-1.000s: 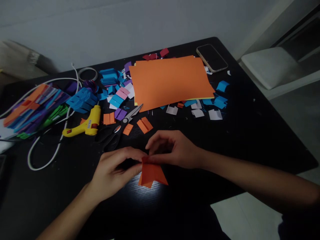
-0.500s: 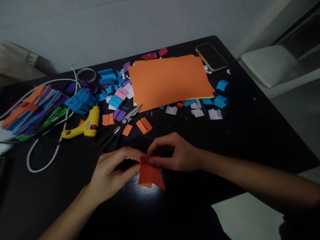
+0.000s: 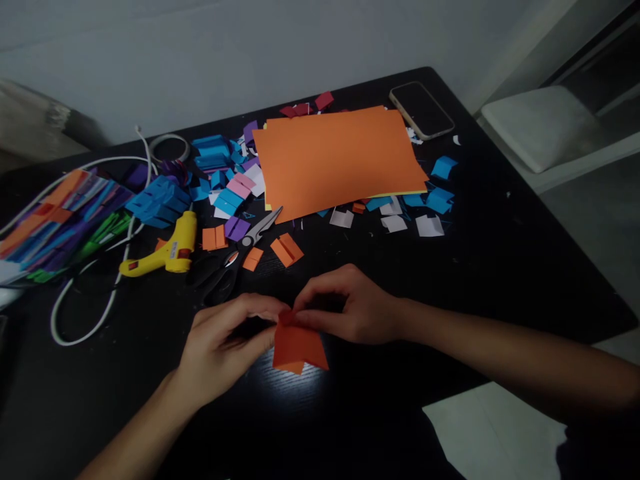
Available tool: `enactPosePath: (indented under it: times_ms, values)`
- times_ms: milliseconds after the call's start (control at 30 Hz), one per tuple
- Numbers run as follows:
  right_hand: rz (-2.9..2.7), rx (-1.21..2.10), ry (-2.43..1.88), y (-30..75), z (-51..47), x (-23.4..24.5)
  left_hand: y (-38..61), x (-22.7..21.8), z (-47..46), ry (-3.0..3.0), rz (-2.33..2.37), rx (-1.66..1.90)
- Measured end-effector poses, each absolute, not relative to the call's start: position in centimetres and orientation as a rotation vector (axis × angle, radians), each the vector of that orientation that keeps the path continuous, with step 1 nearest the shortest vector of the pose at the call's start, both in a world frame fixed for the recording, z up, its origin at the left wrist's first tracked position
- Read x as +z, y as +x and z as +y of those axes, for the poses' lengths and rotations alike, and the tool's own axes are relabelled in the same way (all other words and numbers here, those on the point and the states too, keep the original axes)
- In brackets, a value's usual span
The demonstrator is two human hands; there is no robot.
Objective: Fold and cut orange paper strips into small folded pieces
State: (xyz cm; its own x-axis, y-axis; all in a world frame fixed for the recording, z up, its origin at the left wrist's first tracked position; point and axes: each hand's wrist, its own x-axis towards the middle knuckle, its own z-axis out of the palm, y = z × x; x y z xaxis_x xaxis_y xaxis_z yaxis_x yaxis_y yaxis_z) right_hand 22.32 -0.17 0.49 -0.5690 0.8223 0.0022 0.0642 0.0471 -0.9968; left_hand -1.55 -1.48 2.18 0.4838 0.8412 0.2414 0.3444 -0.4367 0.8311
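Observation:
A small folded piece of orange paper (image 3: 299, 347) is held between both hands, low over the near part of the black table. My left hand (image 3: 227, 347) pinches its upper left edge between thumb and fingers. From the other side, my right hand (image 3: 350, 307) grips its top edge, thumb toward me. The paper's lower part flares out, and a second layer shows beneath. Beyond my left hand lie black-handled scissors (image 3: 240, 257) with partly spread blades. Small folded orange paper pieces (image 3: 287, 250) rest near their blades.
Behind my hands lies a stack of orange sheets (image 3: 340, 160), ringed by paper bits. A phone (image 3: 423, 110) is at the back right. To the left are a yellow glue gun (image 3: 173, 250), a white cable (image 3: 107, 320), a tape roll (image 3: 170, 148) and bundled coloured strips (image 3: 65, 213).
The orange paper has tilted slightly between my fingers, its front face now broader and its lower right corner higher. Both hands keep their hold. The whole view has shifted slightly.

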Motion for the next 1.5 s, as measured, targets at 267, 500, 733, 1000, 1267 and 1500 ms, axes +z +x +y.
enactPosePath:
  times_ms: [267, 500, 733, 1000, 1267, 1500]
  values:
    - [-1.579, 1.660, -0.886, 22.03, -0.26, 0.43, -1.40, 2.25, -1.44, 1.980, 0.999, 0.912]
    - [-1.610, 1.615, -0.896, 21.98, -0.23, 0.44, -1.39, 1.94, -1.63, 2.020, 1.013, 0.898]
    - [-1.677, 1.569, -0.877, 22.13, -0.14, 0.40, -1.26, 2.10, -1.65, 2.049, 0.995, 0.898]
    - [-1.749, 1.577, -0.874, 22.06, -0.26, 0.21, -1.32, 2.15, -1.55, 2.049, 0.955, 0.852]
    - [-1.751, 1.664, -0.847, 22.32, 0.02, 0.14, -1.09, 2.45, -1.34, 2.010, 0.949, 0.829]
    - [-1.863, 1.514, -0.809, 22.32, 0.04, -0.42, -1.14, 2.13, -1.38, 1.994, 0.941, 0.794]
